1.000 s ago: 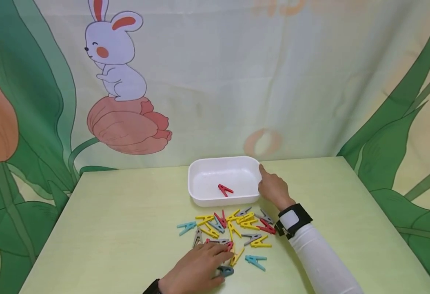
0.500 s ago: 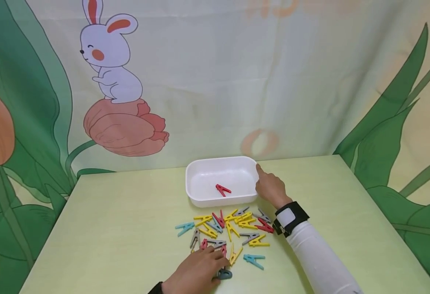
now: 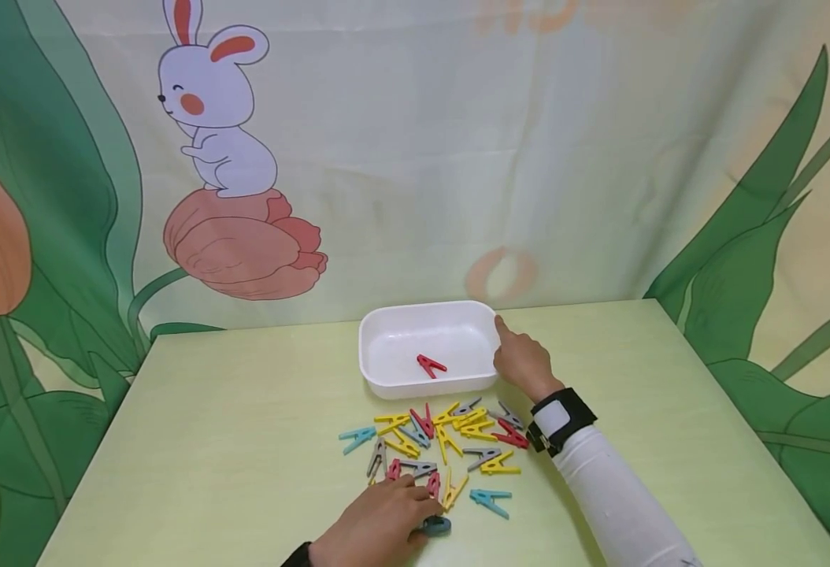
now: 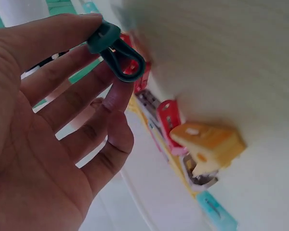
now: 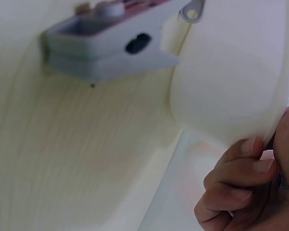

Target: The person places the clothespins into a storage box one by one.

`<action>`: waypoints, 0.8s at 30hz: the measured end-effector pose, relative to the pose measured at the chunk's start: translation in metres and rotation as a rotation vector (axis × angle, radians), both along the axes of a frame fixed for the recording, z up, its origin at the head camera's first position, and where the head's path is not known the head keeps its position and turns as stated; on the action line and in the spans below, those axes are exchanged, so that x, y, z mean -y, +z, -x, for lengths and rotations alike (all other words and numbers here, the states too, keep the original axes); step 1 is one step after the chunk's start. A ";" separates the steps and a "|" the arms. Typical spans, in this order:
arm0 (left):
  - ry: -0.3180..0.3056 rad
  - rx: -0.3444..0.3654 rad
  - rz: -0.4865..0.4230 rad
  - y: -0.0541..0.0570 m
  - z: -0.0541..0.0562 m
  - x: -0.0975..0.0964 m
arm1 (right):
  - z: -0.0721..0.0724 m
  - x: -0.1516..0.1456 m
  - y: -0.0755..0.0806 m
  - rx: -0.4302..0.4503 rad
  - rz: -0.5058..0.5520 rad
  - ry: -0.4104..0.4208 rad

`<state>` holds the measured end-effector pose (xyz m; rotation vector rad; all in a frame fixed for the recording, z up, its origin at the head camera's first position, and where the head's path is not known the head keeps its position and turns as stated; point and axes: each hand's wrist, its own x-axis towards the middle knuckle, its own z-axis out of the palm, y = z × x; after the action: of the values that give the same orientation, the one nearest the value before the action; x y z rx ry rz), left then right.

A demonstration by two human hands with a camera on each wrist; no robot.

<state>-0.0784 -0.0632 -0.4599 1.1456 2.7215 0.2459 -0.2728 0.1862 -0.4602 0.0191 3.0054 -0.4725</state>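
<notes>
Head view: the left hand is pinching a dark teal, loop-ended peg; the right hand is gripping a smooth, round-cornered white tray

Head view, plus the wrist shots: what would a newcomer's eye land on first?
Probably the big cartoon rabbit at the upper left of the backdrop. Next, the white tray near the table's far edge, with a single red clothespin inside and a multicoloured scatter of clothespins in front. In the left wrist view, a dark teal clip at the left hand's thumb tip stands out.
</notes>
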 end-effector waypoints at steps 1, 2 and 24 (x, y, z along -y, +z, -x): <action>-0.002 -0.015 -0.013 0.001 0.000 0.001 | 0.000 0.000 0.000 0.002 0.002 -0.001; -0.003 -0.033 -0.025 0.002 0.000 0.002 | -0.001 0.000 0.000 0.003 0.003 -0.001; 0.121 -0.130 -0.111 0.039 0.024 0.019 | -0.002 -0.001 0.004 0.017 0.024 -0.006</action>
<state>-0.1029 -0.0818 -0.4212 1.0602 2.9299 0.3555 -0.2711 0.1868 -0.4565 0.0310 2.9833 -0.5058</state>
